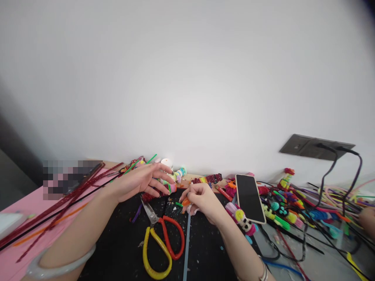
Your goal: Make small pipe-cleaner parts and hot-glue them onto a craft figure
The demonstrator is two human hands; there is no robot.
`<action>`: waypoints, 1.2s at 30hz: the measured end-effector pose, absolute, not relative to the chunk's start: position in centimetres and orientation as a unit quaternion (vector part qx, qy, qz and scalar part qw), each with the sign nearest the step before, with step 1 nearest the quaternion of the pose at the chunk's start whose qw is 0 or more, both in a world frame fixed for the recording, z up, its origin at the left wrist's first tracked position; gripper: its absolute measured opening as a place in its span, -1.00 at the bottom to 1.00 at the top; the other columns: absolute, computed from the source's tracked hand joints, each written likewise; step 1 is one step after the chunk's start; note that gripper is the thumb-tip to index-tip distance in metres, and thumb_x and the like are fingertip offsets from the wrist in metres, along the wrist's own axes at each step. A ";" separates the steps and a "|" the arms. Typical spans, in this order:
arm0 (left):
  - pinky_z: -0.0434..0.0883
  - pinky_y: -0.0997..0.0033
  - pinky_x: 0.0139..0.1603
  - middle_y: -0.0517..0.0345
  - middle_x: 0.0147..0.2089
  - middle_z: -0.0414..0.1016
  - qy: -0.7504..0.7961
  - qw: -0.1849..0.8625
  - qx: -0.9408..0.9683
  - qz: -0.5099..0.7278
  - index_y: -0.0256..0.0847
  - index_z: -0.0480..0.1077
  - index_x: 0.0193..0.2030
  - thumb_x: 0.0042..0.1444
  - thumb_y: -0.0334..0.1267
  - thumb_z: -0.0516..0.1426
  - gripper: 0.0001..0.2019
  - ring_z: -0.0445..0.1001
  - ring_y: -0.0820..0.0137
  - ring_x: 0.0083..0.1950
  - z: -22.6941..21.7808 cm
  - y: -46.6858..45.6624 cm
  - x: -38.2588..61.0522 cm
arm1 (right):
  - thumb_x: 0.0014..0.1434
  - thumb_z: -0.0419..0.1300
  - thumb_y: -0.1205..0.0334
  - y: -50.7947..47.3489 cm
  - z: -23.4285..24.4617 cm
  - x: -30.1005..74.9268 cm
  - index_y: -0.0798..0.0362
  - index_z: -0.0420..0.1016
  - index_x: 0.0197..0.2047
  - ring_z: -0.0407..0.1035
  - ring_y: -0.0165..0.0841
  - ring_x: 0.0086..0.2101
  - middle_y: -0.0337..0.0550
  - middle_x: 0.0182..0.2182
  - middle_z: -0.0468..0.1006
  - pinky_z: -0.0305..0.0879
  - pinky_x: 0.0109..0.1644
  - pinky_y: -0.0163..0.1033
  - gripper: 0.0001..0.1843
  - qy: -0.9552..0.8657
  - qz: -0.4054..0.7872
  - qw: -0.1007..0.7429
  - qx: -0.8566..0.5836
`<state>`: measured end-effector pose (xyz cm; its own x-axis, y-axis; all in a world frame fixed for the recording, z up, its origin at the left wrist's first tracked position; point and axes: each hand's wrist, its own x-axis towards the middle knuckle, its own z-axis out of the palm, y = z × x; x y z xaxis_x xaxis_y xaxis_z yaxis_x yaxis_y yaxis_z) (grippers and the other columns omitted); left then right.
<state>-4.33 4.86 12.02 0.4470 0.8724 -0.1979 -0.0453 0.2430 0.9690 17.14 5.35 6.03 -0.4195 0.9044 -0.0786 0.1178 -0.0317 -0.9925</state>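
Note:
My left hand [145, 180] hovers over the back of the black mat [205, 249] with its fingers stretched out and spread, holding nothing; small pipe-cleaner figures [175, 180] lie just under the fingertips. My right hand [202, 201] is pinched shut on a small orange piece [185, 202], pressing it onto the mat beside a short green bit [178, 204]. A clear grey stick [186, 249] runs from under that hand toward me. Scissors with one red and one yellow handle [159, 238] lie shut between my forearms.
A black phone [250, 197] lies face up to the right, among a heap of coloured pipe cleaners and small figures [290, 210]. Long red tinsel stems [58, 203] cross the pink surface at left. Cables [336, 175] hang from a wall socket. Another person's hand [369, 220] shows at the far right edge.

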 end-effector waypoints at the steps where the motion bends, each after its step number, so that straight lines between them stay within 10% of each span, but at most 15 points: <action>1: 0.40 0.34 -0.36 -0.07 -0.12 0.54 0.399 0.679 0.517 0.335 -0.18 0.38 -0.13 0.12 0.08 -0.03 -0.60 0.54 0.20 -0.26 12.0 4.9 -4.3 | -0.11 0.06 0.33 5.3 6.0 17.0 0.05 0.06 -0.66 0.39 -0.48 -0.68 -0.19 -0.50 0.54 0.14 -0.75 -0.48 -0.78 -0.582 0.614 0.338 -0.412; 19: 0.39 0.50 -0.46 0.02 -0.10 0.53 0.442 0.608 0.602 0.268 -0.12 0.34 -0.07 0.02 -0.05 0.15 -0.66 0.54 0.32 -0.30 10.9 4.8 -3.4 | 0.05 0.19 0.16 5.5 6.7 17.5 0.03 0.14 -0.38 0.13 -0.62 -0.80 -0.31 -0.57 0.54 0.01 -0.76 -0.53 -0.75 -0.548 0.652 0.387 -0.353; 23: 0.36 0.57 -0.53 0.05 -0.01 0.47 0.386 0.665 0.592 0.242 0.01 0.14 0.16 -0.05 -0.26 0.23 -0.39 0.53 0.44 -0.37 9.6 4.8 -2.2 | 0.07 0.20 0.15 5.3 7.0 17.7 0.03 0.16 -0.36 0.22 -0.58 -0.75 -0.28 -0.52 0.54 0.10 -0.73 -0.50 -0.74 -0.555 0.651 0.388 -0.344; 29: 0.40 0.54 -0.51 0.11 -0.23 0.54 0.302 0.738 0.570 0.198 0.06 -0.14 0.29 -0.13 -0.39 0.28 -0.08 0.55 0.42 -0.43 7.3 4.7 0.0 | 0.06 0.21 0.14 5.0 7.4 17.5 0.02 0.16 -0.37 0.28 -0.55 -0.74 -0.29 -0.51 0.53 0.12 -0.73 -0.50 -0.74 -0.549 0.664 0.372 -0.346; 36: 0.42 0.50 -0.47 0.11 -0.43 0.60 0.335 0.714 0.586 0.187 -0.13 0.05 0.24 -0.01 -0.31 0.23 -0.32 0.56 0.40 -0.47 6.6 5.3 -0.5 | 0.05 0.22 0.10 5.5 7.2 18.0 0.04 0.18 -0.38 0.33 -0.53 -0.68 -0.27 -0.51 0.52 0.18 -0.69 -0.49 -0.72 -0.564 0.644 0.378 -0.353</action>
